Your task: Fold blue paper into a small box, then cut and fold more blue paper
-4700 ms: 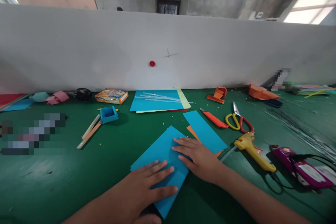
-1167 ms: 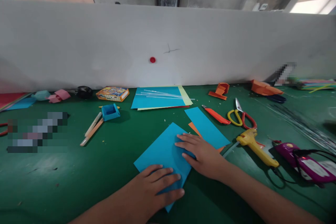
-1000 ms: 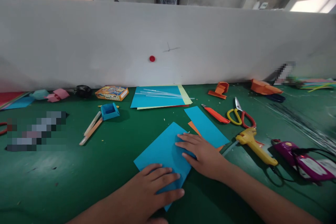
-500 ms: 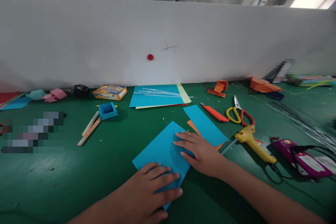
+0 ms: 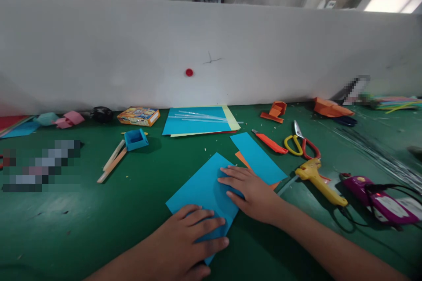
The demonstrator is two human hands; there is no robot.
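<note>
A sheet of blue paper (image 5: 199, 184) lies turned at an angle on the green table in front of me. My left hand (image 5: 194, 239) rests on its near part with fingers spread, covering the near left edge. On its right side lies my right hand (image 5: 252, 191), fingers stretched out over the paper. Beyond the right hand is a blue paper strip (image 5: 259, 158) on top of an orange piece of paper (image 5: 242, 158). Both hands lie flat and grip nothing.
To the right lie an orange utility knife (image 5: 270, 142), scissors (image 5: 301, 140), a yellow glue gun (image 5: 321, 182) and a purple corded device (image 5: 379, 199). A blue paper box (image 5: 136, 139), wooden sticks (image 5: 112, 164) and stacked paper (image 5: 198, 127) sit further back. A white partition (image 5: 132, 52) stands behind.
</note>
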